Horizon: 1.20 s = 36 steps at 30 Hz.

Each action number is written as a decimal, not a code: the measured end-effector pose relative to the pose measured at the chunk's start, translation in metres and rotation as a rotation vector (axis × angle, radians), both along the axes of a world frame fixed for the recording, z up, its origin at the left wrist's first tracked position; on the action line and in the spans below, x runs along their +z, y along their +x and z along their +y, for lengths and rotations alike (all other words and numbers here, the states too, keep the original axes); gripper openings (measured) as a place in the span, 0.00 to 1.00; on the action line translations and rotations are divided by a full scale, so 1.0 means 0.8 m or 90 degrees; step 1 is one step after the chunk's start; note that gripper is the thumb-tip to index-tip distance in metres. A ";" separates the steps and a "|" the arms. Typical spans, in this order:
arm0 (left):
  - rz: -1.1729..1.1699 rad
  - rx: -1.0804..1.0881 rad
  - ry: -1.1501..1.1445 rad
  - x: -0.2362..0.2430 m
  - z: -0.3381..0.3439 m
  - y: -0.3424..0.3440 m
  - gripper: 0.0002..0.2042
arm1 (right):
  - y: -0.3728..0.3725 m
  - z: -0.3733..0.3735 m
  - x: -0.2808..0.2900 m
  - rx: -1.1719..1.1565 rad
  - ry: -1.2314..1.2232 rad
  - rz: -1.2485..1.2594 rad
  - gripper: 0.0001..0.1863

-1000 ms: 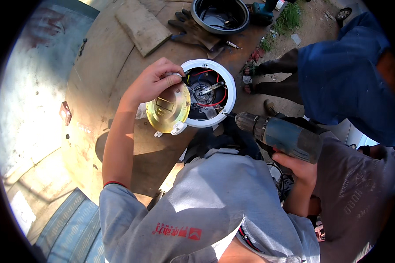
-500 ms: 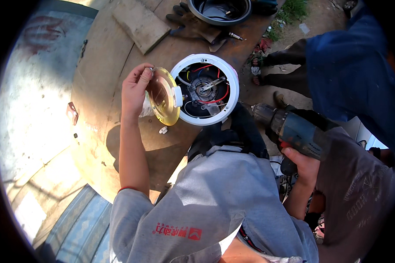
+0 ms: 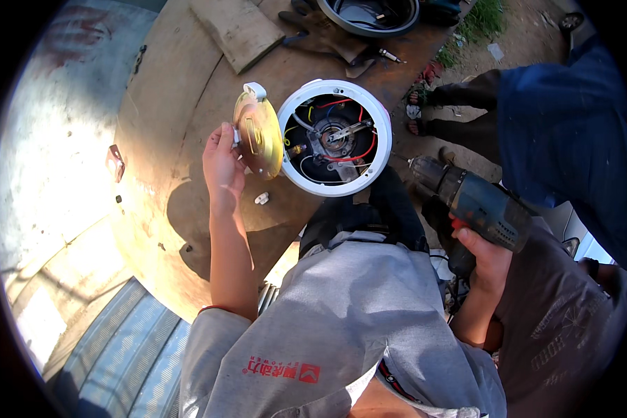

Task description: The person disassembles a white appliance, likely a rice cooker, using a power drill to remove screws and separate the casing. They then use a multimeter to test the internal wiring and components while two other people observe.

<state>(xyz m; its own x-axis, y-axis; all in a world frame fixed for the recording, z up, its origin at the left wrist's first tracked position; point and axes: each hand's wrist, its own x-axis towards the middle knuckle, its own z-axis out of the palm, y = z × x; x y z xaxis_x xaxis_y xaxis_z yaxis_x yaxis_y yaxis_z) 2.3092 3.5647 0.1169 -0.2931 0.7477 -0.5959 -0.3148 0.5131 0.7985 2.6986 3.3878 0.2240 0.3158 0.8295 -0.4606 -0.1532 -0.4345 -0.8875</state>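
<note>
My left hand grips the round brass-coloured plate by its edge, holding it tilted beside the white round housing. Red, yellow, blue and pale wires surround a metal centre inside that housing. White plastic fittings sit on the plate's upper and left edges. My right hand holds a dark blue-green power drill, its chuck pointing toward the housing from the right, apart from it. A small white plastic piece lies on the wooden board below the plate.
The wooden tabletop holds a plank, work gloves, a dark round container and a spark plug. Another person in a blue garment stands at right; another in grey-brown is close beside me. Blue panels lie lower left.
My left hand and the plate have moved left off the housing, and the plate has turned more upright. The drill has drawn back to the right, away from the housing's rim.
</note>
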 end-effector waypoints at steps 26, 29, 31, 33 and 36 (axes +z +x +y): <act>-0.039 0.037 -0.129 -0.040 -0.078 -0.026 0.12 | -0.005 -0.033 -0.007 -0.029 0.015 -0.013 0.25; -0.048 0.042 -0.153 -0.039 -0.084 -0.018 0.12 | 0.000 -0.040 -0.016 -0.030 0.023 -0.017 0.26; -0.044 0.047 -0.172 -0.035 -0.085 -0.008 0.12 | -0.002 -0.039 -0.018 -0.021 0.030 -0.046 0.24; -0.045 0.054 -0.192 -0.041 -0.085 -0.008 0.12 | -0.001 -0.038 -0.022 -0.021 0.037 -0.066 0.24; -0.038 0.063 -0.197 -0.052 -0.087 -0.009 0.12 | 0.002 -0.038 -0.030 -0.029 0.039 -0.067 0.24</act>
<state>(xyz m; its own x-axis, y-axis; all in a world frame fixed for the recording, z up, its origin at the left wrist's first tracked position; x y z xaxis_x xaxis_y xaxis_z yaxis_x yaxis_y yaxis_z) 2.3018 3.4947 0.0756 -0.3132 0.4976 -0.8089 -0.4173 0.6930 0.5879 2.6999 3.3573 0.2002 0.3980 0.8383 -0.3726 -0.0772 -0.3741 -0.9242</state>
